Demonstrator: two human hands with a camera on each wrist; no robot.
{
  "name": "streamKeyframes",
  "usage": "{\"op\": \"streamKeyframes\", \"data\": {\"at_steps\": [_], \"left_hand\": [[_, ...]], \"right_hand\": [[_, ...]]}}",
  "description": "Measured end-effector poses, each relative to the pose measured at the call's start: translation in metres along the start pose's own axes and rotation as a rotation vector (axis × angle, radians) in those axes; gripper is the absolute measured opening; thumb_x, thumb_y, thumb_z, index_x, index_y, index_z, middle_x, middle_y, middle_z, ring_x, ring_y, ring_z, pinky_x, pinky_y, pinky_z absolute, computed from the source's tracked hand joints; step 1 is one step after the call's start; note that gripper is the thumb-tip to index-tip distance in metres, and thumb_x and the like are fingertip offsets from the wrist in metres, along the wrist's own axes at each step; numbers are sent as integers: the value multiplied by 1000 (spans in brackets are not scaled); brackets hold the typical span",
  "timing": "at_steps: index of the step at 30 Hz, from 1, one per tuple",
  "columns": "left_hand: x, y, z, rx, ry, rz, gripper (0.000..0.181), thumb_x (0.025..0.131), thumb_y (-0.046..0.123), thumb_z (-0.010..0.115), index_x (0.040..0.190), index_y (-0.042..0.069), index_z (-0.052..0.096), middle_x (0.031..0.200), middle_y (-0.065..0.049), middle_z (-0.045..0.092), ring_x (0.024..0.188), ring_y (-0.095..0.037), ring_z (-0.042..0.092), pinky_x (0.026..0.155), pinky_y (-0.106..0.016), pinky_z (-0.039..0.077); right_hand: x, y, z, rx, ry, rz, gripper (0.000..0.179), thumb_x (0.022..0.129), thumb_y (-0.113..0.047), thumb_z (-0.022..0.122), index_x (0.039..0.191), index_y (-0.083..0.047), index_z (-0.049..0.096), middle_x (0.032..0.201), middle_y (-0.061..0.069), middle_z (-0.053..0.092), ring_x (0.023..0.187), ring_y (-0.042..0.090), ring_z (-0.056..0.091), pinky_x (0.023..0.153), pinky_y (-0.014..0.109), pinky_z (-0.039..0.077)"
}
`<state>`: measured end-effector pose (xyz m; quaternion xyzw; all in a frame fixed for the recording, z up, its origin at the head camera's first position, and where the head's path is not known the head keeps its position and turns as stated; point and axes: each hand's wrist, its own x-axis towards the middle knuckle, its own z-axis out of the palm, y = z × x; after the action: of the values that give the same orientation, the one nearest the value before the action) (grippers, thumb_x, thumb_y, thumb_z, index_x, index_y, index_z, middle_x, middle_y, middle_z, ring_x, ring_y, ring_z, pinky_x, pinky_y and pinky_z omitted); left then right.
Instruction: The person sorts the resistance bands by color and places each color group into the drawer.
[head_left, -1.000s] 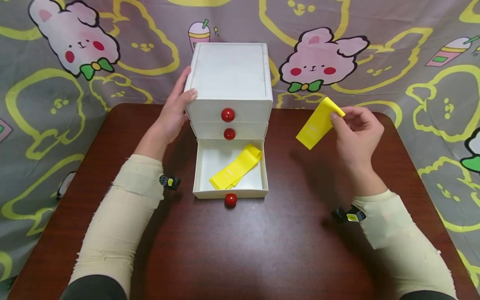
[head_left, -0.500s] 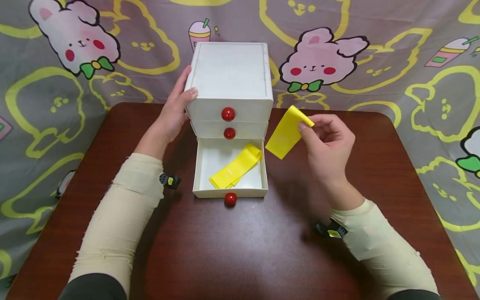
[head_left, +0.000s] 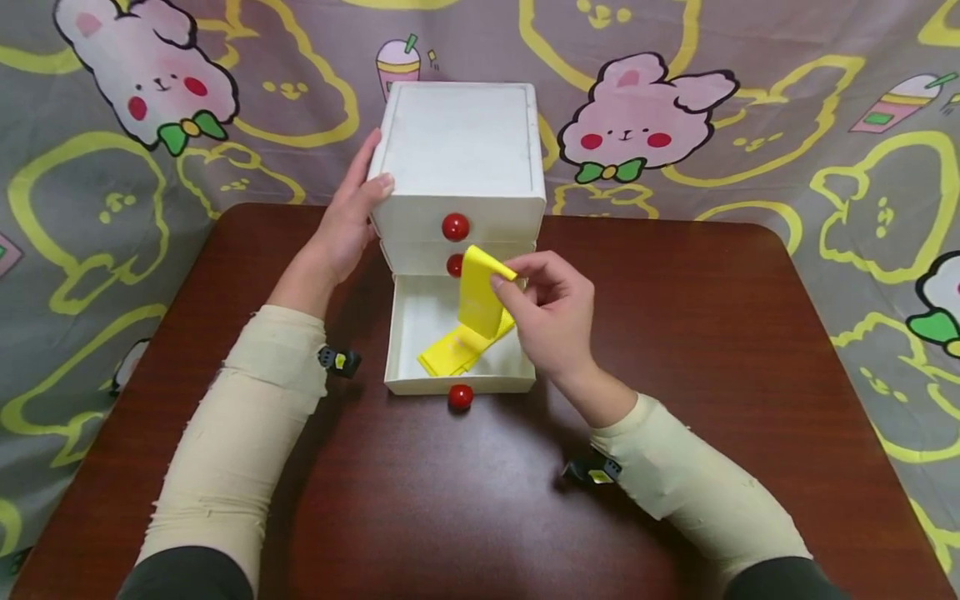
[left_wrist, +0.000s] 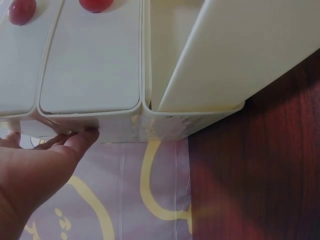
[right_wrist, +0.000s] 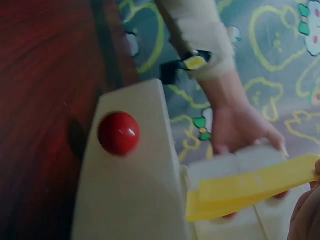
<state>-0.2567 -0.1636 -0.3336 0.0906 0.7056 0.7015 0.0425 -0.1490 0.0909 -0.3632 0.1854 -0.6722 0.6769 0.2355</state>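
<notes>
A white three-drawer cabinet [head_left: 461, 137] has red ball knobs, and its bottom drawer [head_left: 416, 308] is pulled out. My left hand [head_left: 345, 229] rests against the cabinet's left side, thumb by the upper front corner; the left wrist view shows the fingers [left_wrist: 80, 140] along the side wall. Over the drawer, my right hand [head_left: 555, 312] pinches the upper end of a yellow resistance band [head_left: 480, 292], a flat folded loop with faint white print. Another yellow resistance band [head_left: 444, 357] lies slanted in the drawer, partly hidden behind the held one.
The bottom drawer's red knob [head_left: 461, 397] sticks out toward the front. Everything stands on a dark reddish-brown table [head_left: 420, 508]. Behind it hangs a patterned cloth [head_left: 300, 92] with cartoon rabbits, close to the cabinet's back.
My right hand has carried the held resistance band leftward from the cabinet's right side to above the open drawer. The left hand and the other band have stayed put.
</notes>
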Motion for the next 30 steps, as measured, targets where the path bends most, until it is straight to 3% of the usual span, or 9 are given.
{"op": "streamKeyframes", "data": {"at_steps": [8,12,19,23,30], "left_hand": [[-1,1,-2,26,0,13,63,100,38,47,157,47,22,160,8,20,135,-25,33,106,-56,32],[0,0,-1,23,-5,16,63,100,38,47,157,46,22,159,8,21,134,-26,34,104,-55,33],[-1,2,-2,46,-1,7,63,100,39,47,157,48,22,160,10,20,137,-23,29,108,-59,28],[0,1,-1,35,2,5,63,100,39,47,157,48,22,160,10,19,137,-24,29,108,-58,28],[0,0,0,34,0,7,63,100,38,47,157,47,21,160,9,19,137,-24,28,108,-58,27]], "right_hand": [[-16,3,37,96,-77,117,10,83,1,76,93,2,72,84,7,65,43,20,34,38,25,24],[-21,7,42,53,-95,213,11,82,0,78,92,0,73,82,7,65,42,18,33,39,23,25],[-21,24,31,-231,-159,256,10,81,-8,81,89,-6,74,78,0,68,48,22,43,44,23,32],[-17,30,22,-398,-224,265,12,82,-12,81,92,-9,75,80,0,69,63,25,57,52,26,39],[-10,35,4,-674,-344,252,15,86,-19,77,99,-12,76,88,1,73,56,18,56,49,34,42]]}}
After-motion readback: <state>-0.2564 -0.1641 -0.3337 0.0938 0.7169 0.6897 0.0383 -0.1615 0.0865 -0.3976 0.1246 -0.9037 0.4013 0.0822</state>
